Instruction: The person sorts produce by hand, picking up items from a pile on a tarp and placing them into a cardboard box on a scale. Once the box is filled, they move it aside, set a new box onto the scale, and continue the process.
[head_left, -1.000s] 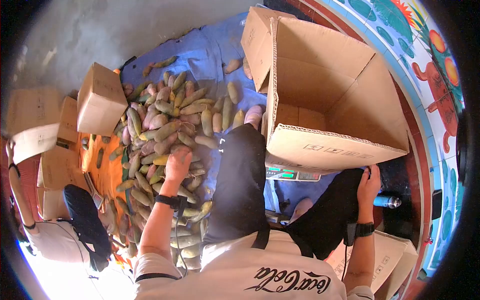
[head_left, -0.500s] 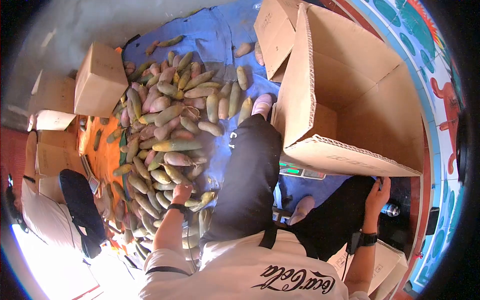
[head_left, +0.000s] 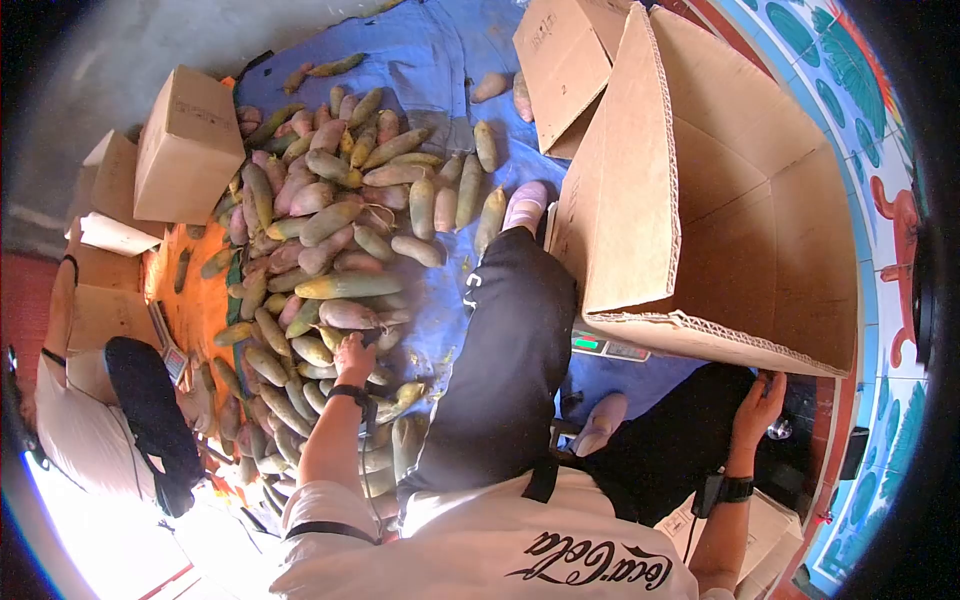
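A big heap of green and pinkish radishes (head_left: 330,222) lies on the floor to the left of my legs. My left hand (head_left: 354,358) is down among them, its fingers curled over a radish that the hand largely covers. To the right stands a large open cardboard box (head_left: 625,190), its mouth tilted towards me and its inside partly in view. At the box's lower right edge is my right hand (head_left: 758,405), fingertips hooked against the cardboard beside my knee. Under the box, a scale (head_left: 605,346) shows a lit green display.
Another box (head_left: 565,65) sits behind the large one. A closed box (head_left: 190,145) stands at the far left, near a co-worker (head_left: 95,430) in a white shirt. Blue sheeting (head_left: 420,50) and orange sheeting (head_left: 190,290) cover the floor. A tiled wall (head_left: 885,330) borders the right.
My left hand has moved a little forward and to the left over the heap. The box's mouth has shifted slightly to the right, with my right hand still at its edge.
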